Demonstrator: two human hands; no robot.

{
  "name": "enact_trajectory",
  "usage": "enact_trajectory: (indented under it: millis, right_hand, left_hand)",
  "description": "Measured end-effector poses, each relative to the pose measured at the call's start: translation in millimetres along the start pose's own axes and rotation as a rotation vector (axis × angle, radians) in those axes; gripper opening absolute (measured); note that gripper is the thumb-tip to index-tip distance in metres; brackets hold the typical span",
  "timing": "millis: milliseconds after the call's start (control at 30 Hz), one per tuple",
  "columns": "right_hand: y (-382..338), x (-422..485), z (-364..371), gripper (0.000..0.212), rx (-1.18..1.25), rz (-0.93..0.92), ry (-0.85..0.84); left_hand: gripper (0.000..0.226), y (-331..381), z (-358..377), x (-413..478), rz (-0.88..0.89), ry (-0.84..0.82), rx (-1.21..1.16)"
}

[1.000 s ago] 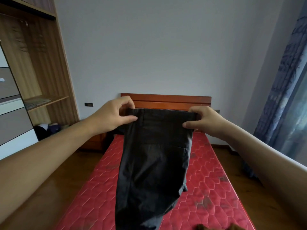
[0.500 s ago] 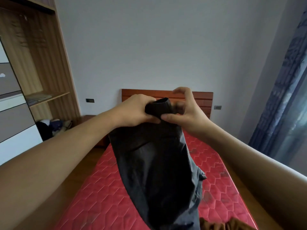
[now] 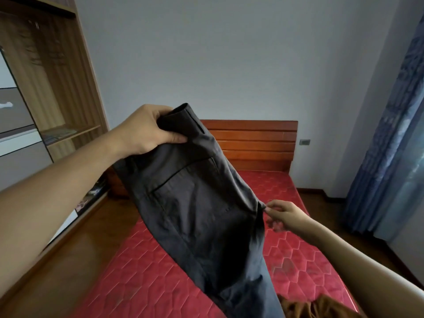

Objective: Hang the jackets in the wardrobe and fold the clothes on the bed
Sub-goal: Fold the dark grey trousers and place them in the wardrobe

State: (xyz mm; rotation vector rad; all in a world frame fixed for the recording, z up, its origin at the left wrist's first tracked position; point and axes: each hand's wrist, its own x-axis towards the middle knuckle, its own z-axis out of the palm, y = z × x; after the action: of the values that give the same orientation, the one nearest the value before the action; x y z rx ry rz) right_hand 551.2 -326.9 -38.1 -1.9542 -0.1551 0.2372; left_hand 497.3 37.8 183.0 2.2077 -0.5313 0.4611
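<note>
A pair of dark grey trousers (image 3: 202,214) hangs in the air over the red mattress of the bed (image 3: 298,255), folded lengthwise with a back pocket showing. My left hand (image 3: 146,131) grips the folded waistband at the top, held high. Lower and to the right, my right hand (image 3: 281,214) pinches the trousers' edge near the crotch seam with thumb and forefinger. The legs drop out of view at the bottom. A brown garment (image 3: 321,308) lies on the mattress at the bottom right.
An open wooden wardrobe (image 3: 50,88) with a shelf stands at the left, with grey and white drawer fronts beside it. A wooden headboard (image 3: 257,143) backs the bed against the wall. Blue curtains (image 3: 394,134) hang at the right. Wooden floor runs along the bed's left side.
My hands had brought the waistband ends together; now my left hand alone holds the waistband and has risen leftward. My right hand has let go and dropped to the trousers' right edge.
</note>
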Motion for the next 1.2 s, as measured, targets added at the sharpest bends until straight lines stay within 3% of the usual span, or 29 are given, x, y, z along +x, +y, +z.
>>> enact_trajectory:
  millis: [167,300,367,467,633,933,1000,1200]
  right_hand:
    - [-13,5,32,0.032,0.481,0.067,-0.019]
    - [-20,10,49,0.019,0.866,0.109,-0.11]
    - [-18,16,55,0.018,0.87,0.149,-0.139]
    - [-12,20,69,0.016,0.859,0.238,-0.311]
    - [-4,29,86,0.024,0.786,0.167,-0.258]
    - [-2,36,100,0.01,0.735,0.124,-0.333]
    - [-7,37,100,0.009,0.716,0.137,-0.414]
    - [-14,40,107,0.026,0.684,0.139,-0.564]
  left_hand:
    - [0.035,22,14,0,0.008,0.049,0.096]
    - [0.035,36,19,-8,0.002,0.055,0.183]
    - [0.034,42,19,-13,-0.02,0.072,0.235]
    - [0.033,50,22,-20,-0.06,0.1,0.275]
    - [0.035,60,28,-42,-0.164,0.144,0.327]
    - [0.037,66,20,-76,-0.221,0.221,0.359]
    - [0.036,64,15,-79,-0.225,0.236,0.362]
    - [0.035,46,-5,-84,-0.222,0.247,0.334]
